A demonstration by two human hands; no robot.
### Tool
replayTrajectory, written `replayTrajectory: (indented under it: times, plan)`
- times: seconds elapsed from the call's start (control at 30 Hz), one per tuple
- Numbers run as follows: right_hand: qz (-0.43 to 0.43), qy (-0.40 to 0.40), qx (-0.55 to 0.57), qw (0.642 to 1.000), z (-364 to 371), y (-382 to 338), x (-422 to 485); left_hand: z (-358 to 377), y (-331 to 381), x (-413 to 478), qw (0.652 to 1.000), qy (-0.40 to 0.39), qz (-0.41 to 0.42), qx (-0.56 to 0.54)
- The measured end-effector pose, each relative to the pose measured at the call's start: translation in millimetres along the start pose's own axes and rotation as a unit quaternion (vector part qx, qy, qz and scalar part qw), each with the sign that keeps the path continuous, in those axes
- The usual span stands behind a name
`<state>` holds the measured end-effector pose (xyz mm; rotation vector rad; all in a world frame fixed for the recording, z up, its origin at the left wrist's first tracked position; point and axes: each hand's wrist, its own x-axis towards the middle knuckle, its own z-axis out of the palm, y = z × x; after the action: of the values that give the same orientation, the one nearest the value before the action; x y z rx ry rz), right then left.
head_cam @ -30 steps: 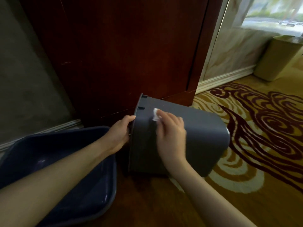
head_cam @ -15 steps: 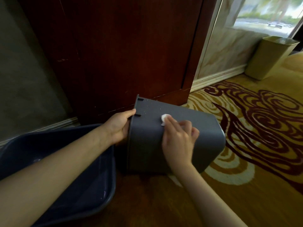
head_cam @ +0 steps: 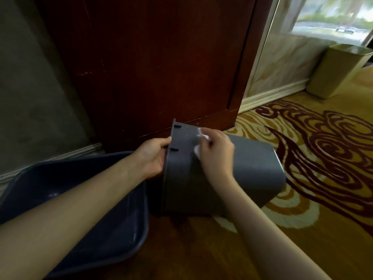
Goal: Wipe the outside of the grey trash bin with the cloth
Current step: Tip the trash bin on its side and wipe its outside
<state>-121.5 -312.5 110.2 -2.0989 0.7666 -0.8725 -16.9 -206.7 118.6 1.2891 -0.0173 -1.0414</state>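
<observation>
On the floor at mid-frame, the right hand [head_cam: 215,152] is curled tight around a small white cloth [head_cam: 199,143], knuckles up, pressing it against the upper side wall of the grey plastic trash bin [head_cam: 252,170]; only two bits of cloth show, one past the fingertips and one below the thumb side. Left hand [head_cam: 152,158] clasps the bin's rim, fingers wrapped over the edge at the left, thumb side toward the wall. Both forearms are bare and reach in from the near edge. The bin lies tipped on its side, open mouth facing left, closed base pointing right, its underside resting on the floor. Two dark slots sit just inside the rim, and pale specks dot the wall near the cloth. Just left of the bin, under the left forearm, sits a dark blue rectangular plastic basin [head_cam: 121,229], its right rim near the bin's mouth; whether they touch cannot be told. Behind the bin, far side, stands a dark red-brown wooden door panel [head_cam: 161,67], with a grey-green wall [head_cam: 30,87] to its left. The floor beneath the bin's near side is brown; to the right spreads a yellow carpet with dark red swirl pattern [head_cam: 323,148], and the bin's base end lies over its edge. Far right, well apart, a tan square waste bin [head_cam: 335,71] stands upright against a pale marbled wall [head_cam: 282,63].
</observation>
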Motion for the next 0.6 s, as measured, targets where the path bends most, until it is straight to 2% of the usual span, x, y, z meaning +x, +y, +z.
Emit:
replayTrajectory:
  times: [0.13, 0.27, 0.43, 0.6]
  plan:
    - [-0.108, -0.13, -0.075, 0.983, 27, -22, 0, -8, -3, 1, 0.999, -0.03, 0.005, -0.012]
    - [-0.196, -0.199, -0.129, 0.952, 17, -14, -10, -10, -9, 0, 0.999, -0.034, 0.02, 0.01]
    - [-0.263, -0.176, -0.23, 0.92, 15, -10, -7, -6, -14, 2, 0.999, -0.007, 0.036, 0.017]
    - [-0.232, -0.14, -0.231, 0.934, -8, 17, 0, -2, -15, 2, 0.997, 0.011, 0.062, 0.04]
